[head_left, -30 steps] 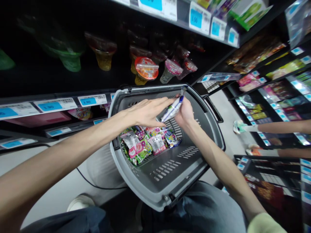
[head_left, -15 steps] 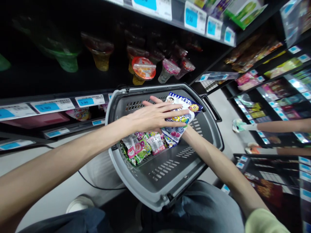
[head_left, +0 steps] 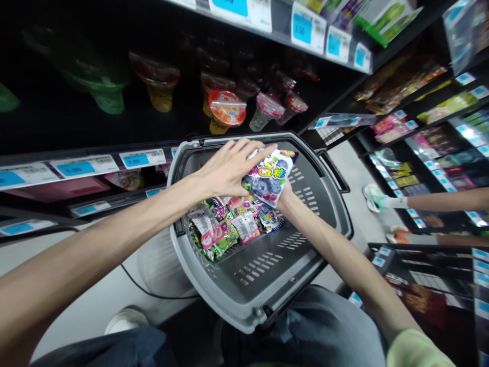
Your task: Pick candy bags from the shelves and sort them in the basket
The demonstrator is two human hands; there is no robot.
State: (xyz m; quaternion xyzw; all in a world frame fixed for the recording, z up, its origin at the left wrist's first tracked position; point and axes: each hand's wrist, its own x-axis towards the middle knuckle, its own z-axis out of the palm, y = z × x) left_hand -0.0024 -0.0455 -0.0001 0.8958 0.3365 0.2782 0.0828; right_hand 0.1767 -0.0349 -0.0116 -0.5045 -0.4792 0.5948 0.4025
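A white and dark-blue bag of gummy candy (head_left: 267,176) with blueberries printed on it is held tilted above the grey shopping basket (head_left: 250,303). Across its upper left side lies my left hand (head_left: 229,168), fingers over the top edge and thumb low at the side. My right hand (head_left: 286,198) supports the bag from behind and below; most of its fingers are hidden by the bag. Several small candy bags (head_left: 225,232), green, pink and blue, lie in the basket's left part, below my left hand.
Behind the basket, a dark shelf holds cups of jelly (head_left: 227,109) above price tags (head_left: 141,159). On the right, more shelves of packets (head_left: 431,148) line the aisle, where another person's legs (head_left: 439,200) show. A black cable (head_left: 153,293) runs across the floor.
My left hand has drawn back from lying flat over the bag's front to gripping its upper left edge. The bag has shifted slightly left, and its printed front shows more.
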